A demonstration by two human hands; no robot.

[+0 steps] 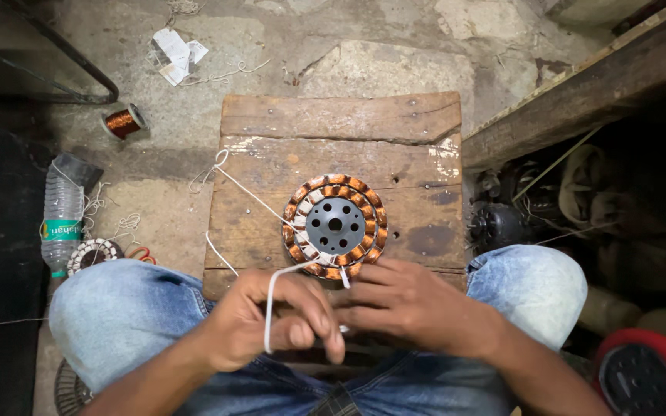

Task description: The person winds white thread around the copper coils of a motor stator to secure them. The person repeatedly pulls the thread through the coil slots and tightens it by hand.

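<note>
- A rough, stained concrete floor fills the background, and a worn wooden board lies on it between the seated person's knees in blue jeans
- Far to the left of the hands, a clear plastic bottle lies on the floor, with a second small wound stator just below it and a spool of copper wire further up; scraps of paper lie beyond that
- The left hand is clenched on a white cord, which rises in a loop over its knuckles and runs up and to the right toward the winding
- The same cord trails away up and to the left across the board, ending in a loose tangle at the board's left edge
- Straight ahead of both hands, just beyond the fingertips, a round motor stator with copper coils lies flat on the board, its grey hub with holes facing up; its near rim is touching or almost touching the right hand's fingers
- The right hand is curled, its fingertips meeting the left hand's at the cord; they seem to pinch the cord, though the contact itself is hidden
- Both hands sit about equally near the stator, the right slightly closer to its rim; nothing lies between
- To the right, a wooden beam runs aslant, with dark motor parts in shadow beneath and a red object by the right knee
</note>
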